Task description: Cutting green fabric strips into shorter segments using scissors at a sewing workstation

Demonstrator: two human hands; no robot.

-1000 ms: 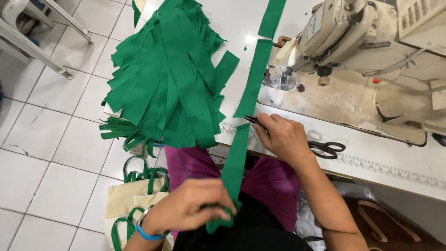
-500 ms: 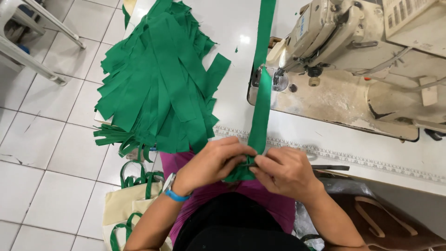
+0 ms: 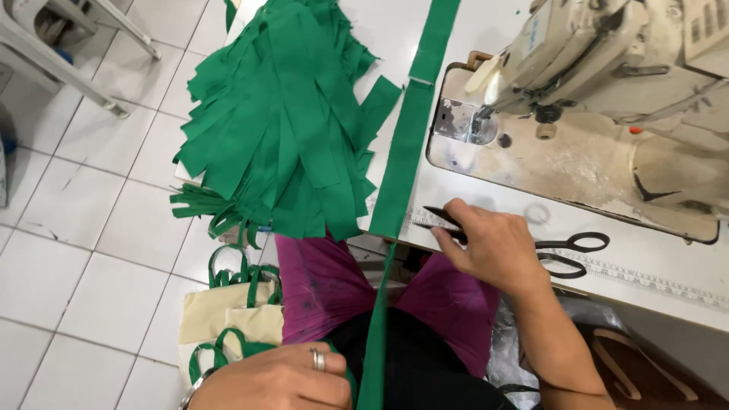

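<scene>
A long green fabric strip [image 3: 402, 152] runs down the white table [image 3: 395, 30] from beside the sewing machine, over the front edge and into my lap. My left hand [image 3: 281, 380], wearing a ring, is low over my lap and closed on the lower end of that strip. My right hand [image 3: 493, 243] rests at the table's front edge, closed over black scissors [image 3: 577, 254]. The blades stick out to the left of my fingers, close to the strip, and the handles show to the right.
A heap of several cut green strips [image 3: 281, 121] covers the table's left part and hangs over its edge. A cream sewing machine [image 3: 607, 53] stands at the right. Cream tote bags with green handles [image 3: 228, 319] lie on the tiled floor; white chair legs [image 3: 61, 45] are far left.
Both hands were together on the strip at the table edge. My left hand has drawn down to my lap with the strip, and my right hand has shifted right onto the scissors.
</scene>
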